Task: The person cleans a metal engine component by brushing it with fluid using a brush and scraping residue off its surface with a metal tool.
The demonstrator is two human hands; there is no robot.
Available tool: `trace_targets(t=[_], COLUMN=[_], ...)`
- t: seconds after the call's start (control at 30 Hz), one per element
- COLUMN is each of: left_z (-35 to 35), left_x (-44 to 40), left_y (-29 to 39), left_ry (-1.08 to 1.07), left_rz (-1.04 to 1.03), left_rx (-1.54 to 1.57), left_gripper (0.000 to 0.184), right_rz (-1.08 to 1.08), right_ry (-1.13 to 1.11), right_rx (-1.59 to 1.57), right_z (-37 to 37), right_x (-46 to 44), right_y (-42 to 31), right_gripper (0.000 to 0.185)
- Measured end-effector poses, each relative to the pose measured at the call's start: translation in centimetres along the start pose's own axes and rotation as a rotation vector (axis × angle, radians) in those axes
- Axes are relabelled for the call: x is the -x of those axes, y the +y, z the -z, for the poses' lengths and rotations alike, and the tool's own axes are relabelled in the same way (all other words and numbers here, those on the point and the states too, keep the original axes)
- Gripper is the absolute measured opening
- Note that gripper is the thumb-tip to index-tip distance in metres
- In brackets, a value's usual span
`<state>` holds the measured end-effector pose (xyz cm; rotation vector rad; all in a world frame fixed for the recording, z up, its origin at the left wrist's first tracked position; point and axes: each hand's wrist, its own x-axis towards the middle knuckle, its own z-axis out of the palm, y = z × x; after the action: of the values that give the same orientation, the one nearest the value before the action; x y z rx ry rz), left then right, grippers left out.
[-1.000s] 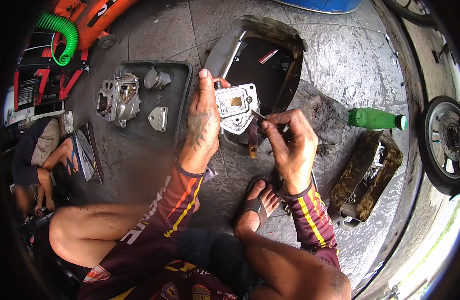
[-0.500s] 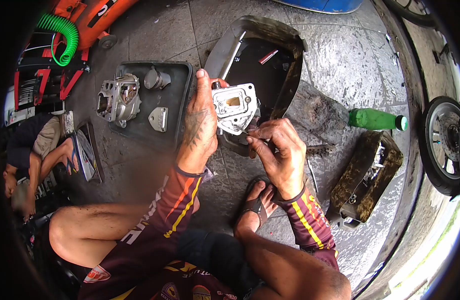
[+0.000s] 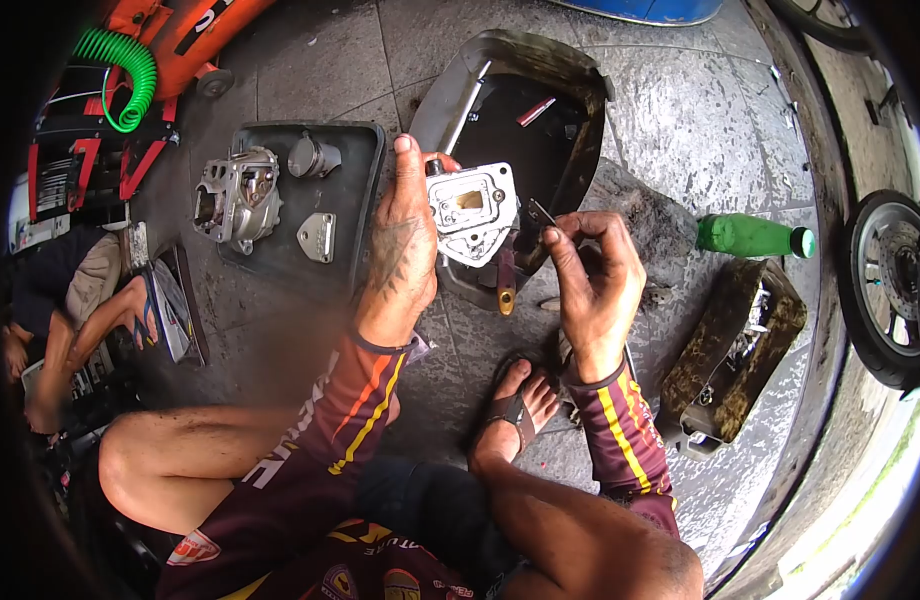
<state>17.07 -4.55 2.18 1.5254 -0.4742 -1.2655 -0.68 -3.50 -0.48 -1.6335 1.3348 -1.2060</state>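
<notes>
My left hand [image 3: 400,250] is closed around a silvery metal engine part [image 3: 488,238]. Its flat face, with a rectangular opening and a grooved border, is turned up toward me. My right hand [image 3: 602,285] is off to the right of this part, thumb and fingers pinching a thin, short metal piece [image 3: 542,211] like a pin or pick; its exact kind is unclear. Below the engine part shows a dark strip with a brass-coloured holed end [image 3: 506,298]; what it belongs to is hidden.
A black tray [image 3: 280,135] at left holds an engine cylinder [image 3: 242,200], a piston [image 3: 315,157] and a small metal cover [image 3: 317,238]. Beyond my hands lies a large dark pan [image 3: 590,80]. At right are a green bottle [image 3: 750,237], a grimy container [image 3: 715,350] and a wheel [image 3: 885,290]. Another person sits at far left.
My right hand has moved right, away from the engine part's lower edge, with the thin metal piece now showing in its pinch. My left hand has barely moved. The other person's arms have shifted.
</notes>
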Motion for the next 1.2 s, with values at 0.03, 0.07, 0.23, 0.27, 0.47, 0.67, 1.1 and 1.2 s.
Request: trace_targets(t=[0.03, 0.07, 0.23, 0.27, 0.47, 0.67, 1.1, 1.2], left_z=[-0.1, -0.3, -1.2, -1.5, -1.3, -0.9, -0.7, -0.9], left_x=[0.0, 0.1, 1.0, 1.1, 1.2, 1.0, 0.9, 1.1], left_y=[0.0, 0.0, -0.2, -0.5, -0.5, 0.1, 0.4, 0.5], left_ry=[-0.001, -0.001, -0.011, -0.014, -0.04, 0.016, 0.055, 0.041], left_rz=[-0.002, -0.015, -0.134, -0.134, -0.189, -0.117, -0.112, -0.12], left_rx=[0.003, -0.002, 0.047, 0.048, 0.147, 0.162, 0.132, 0.087], left_gripper=[0.058, 0.058, 0.059, 0.059, 0.059, 0.062, 0.061, 0.061], right_rz=[0.003, -0.194, -0.356, -0.355, -0.366, -0.069, -0.011, -0.072], right_ry=[0.0, 0.03, 0.038, 0.04, -0.022, -0.092, -0.154, -0.077], right_rx=[0.002, -0.187, -0.431, -0.429, -0.412, -0.117, -0.063, -0.098], right_z=[-0.2, -0.7, -2.2, -2.3, -1.2, -1.1, -1.0, -1.2], right_x=[0.2, 0.5, 0.7, 0.9, 0.1, 0.2, 0.7, 0.6], right_y=[-0.1, -0.1, 0.3, 0.6, 0.0, -1.5, -1.9, -1.4], right_gripper=[0.012, 0.013, 0.023, 0.023, 0.01, 0.01, 0.007, 0.008])
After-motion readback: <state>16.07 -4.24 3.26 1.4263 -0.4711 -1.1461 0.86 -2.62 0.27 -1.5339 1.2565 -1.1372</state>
